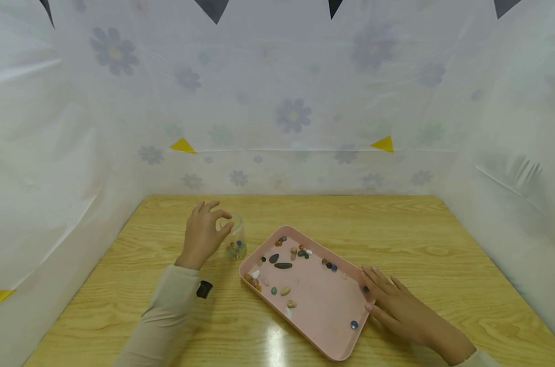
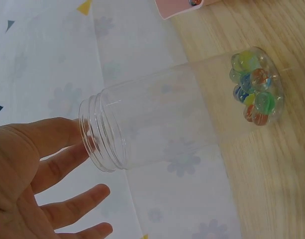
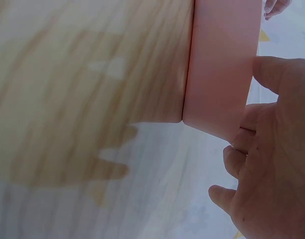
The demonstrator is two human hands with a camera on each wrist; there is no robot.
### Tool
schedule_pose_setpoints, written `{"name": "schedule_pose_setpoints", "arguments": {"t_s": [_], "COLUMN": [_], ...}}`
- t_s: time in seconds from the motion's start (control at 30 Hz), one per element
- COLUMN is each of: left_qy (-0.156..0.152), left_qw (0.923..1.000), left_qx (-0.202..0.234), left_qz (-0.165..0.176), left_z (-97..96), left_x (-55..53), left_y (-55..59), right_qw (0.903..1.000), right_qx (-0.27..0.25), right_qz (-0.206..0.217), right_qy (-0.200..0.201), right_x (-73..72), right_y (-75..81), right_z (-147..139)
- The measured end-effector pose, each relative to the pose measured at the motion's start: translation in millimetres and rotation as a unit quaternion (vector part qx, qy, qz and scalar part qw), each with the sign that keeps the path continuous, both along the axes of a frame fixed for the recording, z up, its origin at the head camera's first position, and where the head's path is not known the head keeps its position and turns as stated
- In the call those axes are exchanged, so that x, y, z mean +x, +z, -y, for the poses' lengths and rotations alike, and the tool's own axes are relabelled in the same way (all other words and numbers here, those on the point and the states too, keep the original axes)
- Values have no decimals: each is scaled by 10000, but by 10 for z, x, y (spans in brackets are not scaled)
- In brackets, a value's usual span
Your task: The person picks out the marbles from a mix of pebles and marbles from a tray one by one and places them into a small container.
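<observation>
My left hand (image 1: 202, 232) is at the mouth of a clear jar (image 2: 157, 119), thumb and index finger close to the rim. No object shows between those two fingertips, and the other fingers are spread. Several glass marbles (image 2: 260, 79) lie at the jar's bottom. To the right, my right hand (image 1: 399, 311) touches the right end of a pink tray (image 1: 321, 300), its fingers fairly straight along the rim. Small stones lie scattered in the tray, among them a long dark one (image 1: 283, 265) and a pale tan one (image 1: 285, 290). A blue marble (image 1: 354, 324) sits near the tray's right corner.
Everything stands on a wood-grain table (image 1: 397, 224). A white flower-patterned sheet (image 1: 259, 102) encloses the back and sides. On the left wrist is a black strap piece (image 1: 204, 289). The tray lies at an angle, its left corner close to the jar.
</observation>
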State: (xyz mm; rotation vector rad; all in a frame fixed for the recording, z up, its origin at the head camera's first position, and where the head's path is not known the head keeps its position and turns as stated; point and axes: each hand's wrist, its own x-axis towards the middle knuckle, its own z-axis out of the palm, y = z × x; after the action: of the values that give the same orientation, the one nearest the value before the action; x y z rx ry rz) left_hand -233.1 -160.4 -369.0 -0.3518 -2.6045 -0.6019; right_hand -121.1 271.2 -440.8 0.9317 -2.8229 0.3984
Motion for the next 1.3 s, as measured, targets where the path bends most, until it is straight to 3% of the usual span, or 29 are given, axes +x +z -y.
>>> {"name": "schedule_pose_setpoints", "arguments": {"t_s": [0.4, 0.73, 1.03, 1.17, 1.3], "left_qy": [-11, -58, -931, -1390, -1791], "left_qw": [10000, 9999, 9927, 9872, 9820], "left_qx": [20, 85, 236, 148, 20], "left_qz": [-17, 37, -726, -768, -605], "left_z": [-2, -16, -300, -501, -728], "left_x": [-2, -4, -25, -39, -47], "left_y": [-20, 8, 38, 44, 44], "right_qw": [9996, 9999, 9999, 10000, 10000], "right_qx": [-81, -29, -24, -7, 5], "right_qz": [274, 115, 150, 53, 25], "right_qy": [-69, -44, -71, -48, -52], "right_x": [1, -1, -1, -1, 1], "right_y": [4, -6, 20, 17, 11], "right_z": [-7, -10, -3, 2, 3]}}
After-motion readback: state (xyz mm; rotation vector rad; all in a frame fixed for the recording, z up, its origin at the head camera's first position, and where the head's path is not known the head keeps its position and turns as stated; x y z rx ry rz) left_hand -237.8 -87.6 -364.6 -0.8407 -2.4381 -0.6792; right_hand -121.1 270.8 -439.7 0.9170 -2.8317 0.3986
